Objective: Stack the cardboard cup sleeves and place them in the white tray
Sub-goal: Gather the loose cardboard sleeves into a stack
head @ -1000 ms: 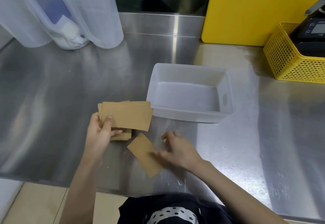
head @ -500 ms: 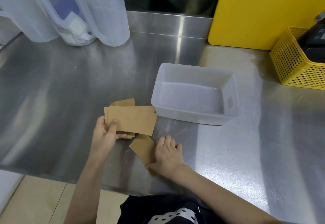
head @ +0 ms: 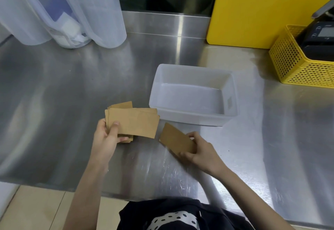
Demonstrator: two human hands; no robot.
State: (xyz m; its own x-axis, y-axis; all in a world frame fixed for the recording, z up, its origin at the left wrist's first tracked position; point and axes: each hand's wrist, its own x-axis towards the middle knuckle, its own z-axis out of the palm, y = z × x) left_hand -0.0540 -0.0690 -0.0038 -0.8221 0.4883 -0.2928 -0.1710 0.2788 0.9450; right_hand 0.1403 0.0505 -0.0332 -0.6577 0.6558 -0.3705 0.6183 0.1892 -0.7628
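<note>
Stainless steel counter (head: 54, 103), white tray (head: 233, 96) set mid-counter, nothing in it. Left hand (head: 106, 139) closed around an uneven stack of cardboard sleeves (head: 133, 123), thumb on top, stack held just off the tray's near-left corner. Right hand (head: 200, 152) pinching a single sleeve (head: 176, 140) at its right end, tilted, just right of the stack, not touching it. Yellow basket (head: 296, 67) far right, clear plastic jugs (head: 63, 9) back left
</note>
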